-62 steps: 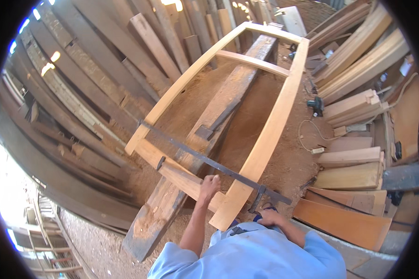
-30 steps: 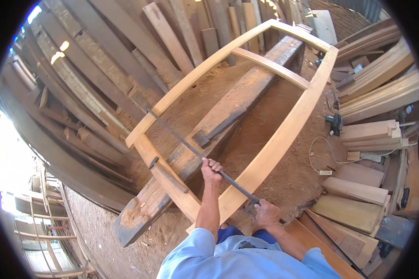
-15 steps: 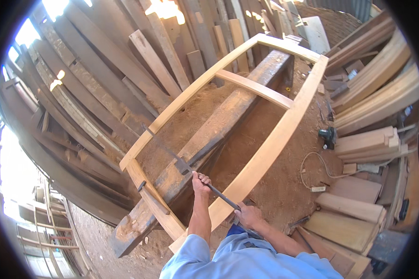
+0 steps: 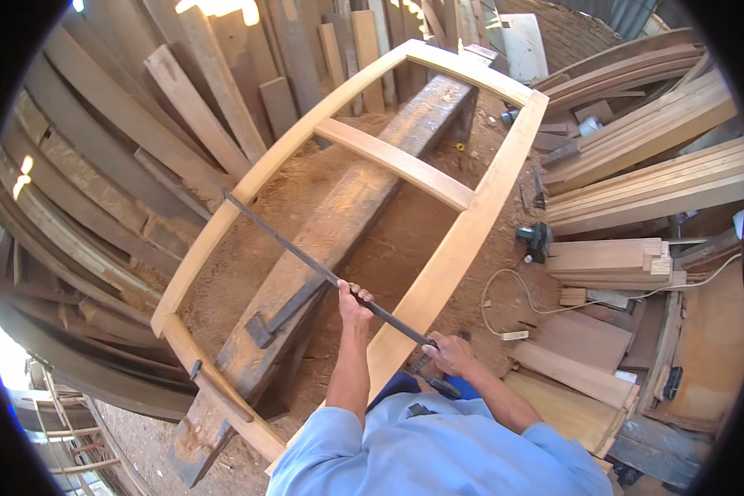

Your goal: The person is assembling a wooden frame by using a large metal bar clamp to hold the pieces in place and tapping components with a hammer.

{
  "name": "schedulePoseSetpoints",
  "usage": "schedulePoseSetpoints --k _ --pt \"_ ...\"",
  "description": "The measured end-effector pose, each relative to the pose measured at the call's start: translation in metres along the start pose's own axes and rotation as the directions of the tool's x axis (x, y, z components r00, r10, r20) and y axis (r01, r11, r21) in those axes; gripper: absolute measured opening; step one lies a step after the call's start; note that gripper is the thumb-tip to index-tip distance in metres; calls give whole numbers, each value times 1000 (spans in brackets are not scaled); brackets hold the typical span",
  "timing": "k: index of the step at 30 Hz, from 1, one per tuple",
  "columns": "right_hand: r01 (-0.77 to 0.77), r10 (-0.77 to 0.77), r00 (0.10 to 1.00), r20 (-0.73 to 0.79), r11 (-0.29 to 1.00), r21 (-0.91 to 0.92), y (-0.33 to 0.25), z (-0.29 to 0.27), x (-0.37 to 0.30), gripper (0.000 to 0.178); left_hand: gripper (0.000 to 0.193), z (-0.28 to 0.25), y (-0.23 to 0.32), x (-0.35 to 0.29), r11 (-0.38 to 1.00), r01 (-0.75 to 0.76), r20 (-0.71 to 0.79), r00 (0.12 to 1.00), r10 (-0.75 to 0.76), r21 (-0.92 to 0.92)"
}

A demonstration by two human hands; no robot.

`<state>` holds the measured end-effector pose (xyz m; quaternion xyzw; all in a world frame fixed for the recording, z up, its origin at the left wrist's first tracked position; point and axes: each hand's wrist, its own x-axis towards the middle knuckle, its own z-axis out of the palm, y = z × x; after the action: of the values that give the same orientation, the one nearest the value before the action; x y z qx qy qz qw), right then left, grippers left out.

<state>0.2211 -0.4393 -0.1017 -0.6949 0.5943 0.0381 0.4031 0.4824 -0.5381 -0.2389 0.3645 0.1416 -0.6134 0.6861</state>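
The long bar clamp now spans the wooden frame diagonally, shifted from the near rail. Left hand grasps the bar; right hand apparently grips its near-right end.

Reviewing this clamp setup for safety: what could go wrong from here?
1. The long bar clamp spans the wooden frame on a diagonal; under load it may slip off a rail.
2. The frame rests on one narrow beam and could tip.
3. The left hand and right hand grip the bar itself, risking a pinch.

The frame is pale yellow wood, the bar dark grey, the beam weathered brown, the sleeves light blue, the cable white.
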Motion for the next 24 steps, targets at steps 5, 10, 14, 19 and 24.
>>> schedulePoseSetpoints --k 5,10,14,19,24 --pt "50 -47 998 -40 996 76 57 -31 43 42 35 60 -47 37 994 0 -100 995 11 111" --pt "113 -110 993 -35 990 85 115 -80 94 43 34 114 -90 78 986 -12 -196 980 44 165" --pt "39 -45 998 33 986 163 141 -128 140 44 33 149 -114 115 982 -24 -243 967 70 185" --pt "67 -67 998 -9 983 172 177 -184 177 42 32 197 -155 156 966 -78 -250 958 141 245" --pt "104 -100 994 -35 984 145 197 -218 197 42 31 224 -182 180 974 -36 -241 966 92 225"
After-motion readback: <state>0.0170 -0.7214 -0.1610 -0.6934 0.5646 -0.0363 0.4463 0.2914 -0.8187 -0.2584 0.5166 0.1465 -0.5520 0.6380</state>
